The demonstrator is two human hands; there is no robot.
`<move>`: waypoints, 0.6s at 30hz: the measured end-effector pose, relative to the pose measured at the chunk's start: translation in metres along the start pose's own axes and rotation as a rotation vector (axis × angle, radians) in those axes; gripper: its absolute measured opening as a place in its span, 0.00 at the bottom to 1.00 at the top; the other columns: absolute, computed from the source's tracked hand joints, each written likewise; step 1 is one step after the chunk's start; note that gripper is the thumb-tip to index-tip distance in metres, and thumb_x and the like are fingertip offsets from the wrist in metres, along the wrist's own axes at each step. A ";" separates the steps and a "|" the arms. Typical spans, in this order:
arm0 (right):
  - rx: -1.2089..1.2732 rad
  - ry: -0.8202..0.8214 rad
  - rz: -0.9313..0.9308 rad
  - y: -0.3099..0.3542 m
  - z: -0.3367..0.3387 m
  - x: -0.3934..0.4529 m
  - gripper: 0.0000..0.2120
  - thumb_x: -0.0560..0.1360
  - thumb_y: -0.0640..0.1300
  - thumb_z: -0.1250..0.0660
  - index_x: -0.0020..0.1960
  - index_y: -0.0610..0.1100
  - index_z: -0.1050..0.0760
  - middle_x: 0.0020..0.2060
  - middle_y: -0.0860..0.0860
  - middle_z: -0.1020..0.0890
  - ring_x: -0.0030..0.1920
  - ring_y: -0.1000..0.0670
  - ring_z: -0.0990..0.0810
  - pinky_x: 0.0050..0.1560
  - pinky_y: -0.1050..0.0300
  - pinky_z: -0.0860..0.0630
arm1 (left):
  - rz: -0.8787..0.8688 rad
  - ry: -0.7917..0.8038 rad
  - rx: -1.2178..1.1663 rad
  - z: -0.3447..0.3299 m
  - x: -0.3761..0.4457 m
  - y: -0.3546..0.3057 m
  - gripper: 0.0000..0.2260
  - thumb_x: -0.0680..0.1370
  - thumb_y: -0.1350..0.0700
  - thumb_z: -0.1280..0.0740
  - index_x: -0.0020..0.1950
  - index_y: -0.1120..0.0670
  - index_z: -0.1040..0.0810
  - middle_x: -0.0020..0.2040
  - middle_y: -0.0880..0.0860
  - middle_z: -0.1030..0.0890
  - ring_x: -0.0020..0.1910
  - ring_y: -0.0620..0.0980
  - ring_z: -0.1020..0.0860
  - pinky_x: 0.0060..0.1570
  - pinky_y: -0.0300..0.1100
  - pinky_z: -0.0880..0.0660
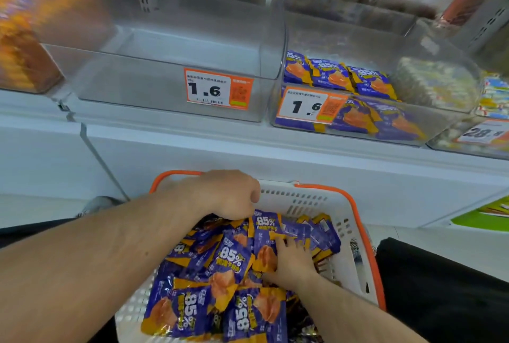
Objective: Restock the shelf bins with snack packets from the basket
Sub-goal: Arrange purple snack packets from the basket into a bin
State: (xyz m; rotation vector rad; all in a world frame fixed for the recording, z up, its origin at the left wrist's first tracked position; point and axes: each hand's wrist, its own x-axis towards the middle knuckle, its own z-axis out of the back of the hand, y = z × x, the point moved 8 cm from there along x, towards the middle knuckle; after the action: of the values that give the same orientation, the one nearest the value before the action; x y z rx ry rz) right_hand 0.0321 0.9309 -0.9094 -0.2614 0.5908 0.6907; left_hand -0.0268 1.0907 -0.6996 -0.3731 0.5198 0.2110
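White shelf above. Basket (316, 199): light, slippery, crinkly packets (234, 260); left hand (228, 193) curled gripping some, right hand (292, 262) fingers spread flat. Pinch edges.

the orange-and-white price tag (218, 88) on the front of the clear middle bin (170, 89) reads "1.6" in bold black digits; the small print above it and the barcode below are too fine to read. the price tag (308, 105) on the neighbouring bin (440, 105) also reads "1.6". a third tag (484, 133) at the far right shows "28." with the rest blurred. the purple-and-yellow snack packets (234, 260) in the basket (349, 232) carry a large white "85%"; the same "85%" shows partly on the packets in the bin (338, 75).
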 end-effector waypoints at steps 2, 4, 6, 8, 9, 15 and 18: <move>-0.112 -0.062 0.048 0.006 0.005 -0.002 0.42 0.74 0.68 0.37 0.77 0.45 0.45 0.72 0.42 0.33 0.70 0.38 0.32 0.70 0.40 0.36 | -0.005 0.010 0.003 0.001 0.002 -0.002 0.18 0.81 0.53 0.39 0.72 0.48 0.30 0.70 0.49 0.28 0.66 0.51 0.28 0.61 0.44 0.30; -0.227 -0.178 0.160 0.016 0.015 -0.008 0.30 0.80 0.59 0.42 0.74 0.43 0.39 0.67 0.41 0.28 0.65 0.38 0.27 0.68 0.40 0.34 | -0.001 0.014 0.012 0.002 0.004 -0.002 0.19 0.81 0.53 0.39 0.72 0.48 0.30 0.69 0.50 0.27 0.65 0.52 0.28 0.60 0.44 0.30; -0.295 -0.300 0.292 0.026 0.027 -0.015 0.18 0.81 0.47 0.42 0.69 0.42 0.32 0.56 0.42 0.20 0.54 0.40 0.21 0.63 0.42 0.30 | 0.017 -0.005 0.033 0.003 0.006 -0.001 0.18 0.80 0.52 0.39 0.70 0.48 0.29 0.66 0.50 0.25 0.62 0.52 0.27 0.58 0.44 0.28; -0.354 -0.354 0.336 0.028 0.039 -0.018 0.13 0.74 0.45 0.32 0.58 0.44 0.23 0.40 0.47 0.16 0.39 0.44 0.18 0.51 0.46 0.23 | 0.055 -0.029 0.070 0.005 0.007 0.003 0.16 0.79 0.52 0.39 0.67 0.50 0.27 0.63 0.51 0.24 0.59 0.53 0.25 0.57 0.46 0.27; -0.327 -0.395 0.309 0.026 0.051 -0.019 0.11 0.69 0.47 0.27 0.50 0.46 0.20 0.34 0.49 0.17 0.33 0.46 0.19 0.45 0.49 0.21 | 0.076 -0.036 0.084 0.005 0.008 0.006 0.14 0.79 0.52 0.39 0.64 0.51 0.25 0.61 0.51 0.23 0.58 0.53 0.25 0.57 0.47 0.26; 0.583 -0.497 0.088 -0.014 0.148 -0.028 0.14 0.78 0.40 0.41 0.58 0.49 0.21 0.45 0.47 0.16 0.42 0.45 0.19 0.37 0.56 0.27 | 0.221 -0.022 0.049 0.004 0.006 0.032 0.23 0.75 0.43 0.34 0.65 0.53 0.28 0.61 0.51 0.23 0.56 0.53 0.24 0.55 0.47 0.25; 1.140 -0.372 0.004 -0.026 0.176 -0.032 0.12 0.73 0.33 0.37 0.42 0.46 0.17 0.41 0.44 0.15 0.42 0.40 0.17 0.41 0.48 0.20 | 0.273 -0.047 0.026 0.009 -0.001 0.037 0.37 0.69 0.35 0.31 0.72 0.51 0.35 0.67 0.51 0.27 0.61 0.53 0.25 0.58 0.47 0.26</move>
State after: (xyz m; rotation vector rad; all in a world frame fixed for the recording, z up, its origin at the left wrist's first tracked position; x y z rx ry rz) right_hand 0.1042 0.9674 -0.7479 0.9107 0.5424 0.3061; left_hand -0.0338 1.1279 -0.7024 -0.2705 0.5255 0.4753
